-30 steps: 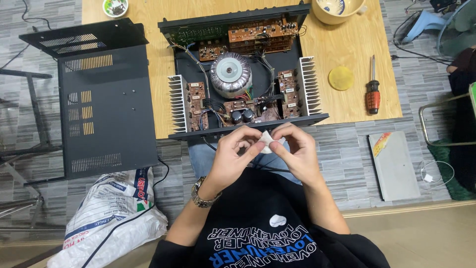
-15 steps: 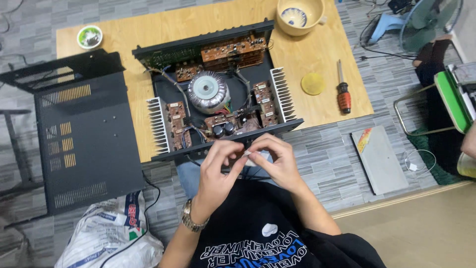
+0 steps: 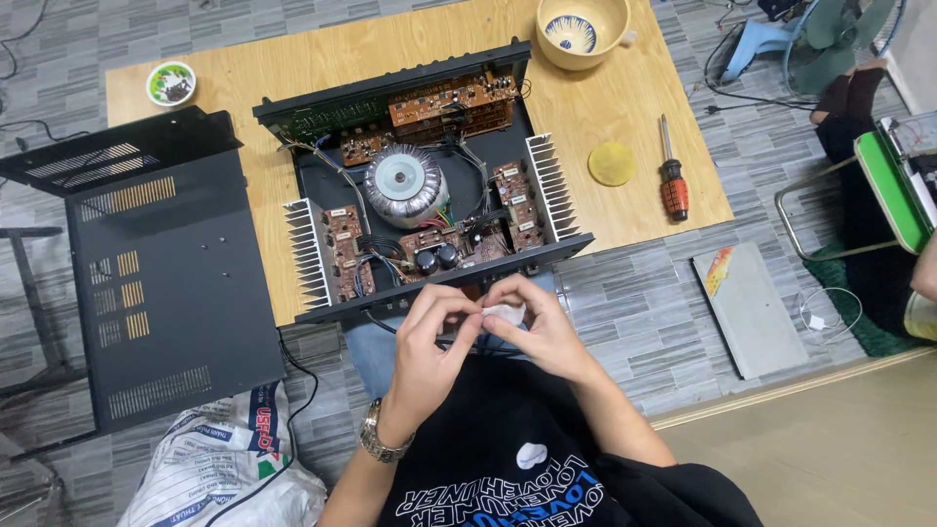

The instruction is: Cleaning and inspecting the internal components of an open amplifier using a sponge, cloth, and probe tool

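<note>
Wad (image 3: 505,314), small & white (tissue, prob.), looks soft, light, easily torn; best held at edges. Left hand (image 3: 429,337) & right hand (image 3: 532,327) fingertips pinch it, just by amp (image 3: 429,210).

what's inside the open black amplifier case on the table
Inside the amplifier case: a round transformer, brown circuit boards, finned heat sinks and wires. Beneath the boards is hidden.
</note>
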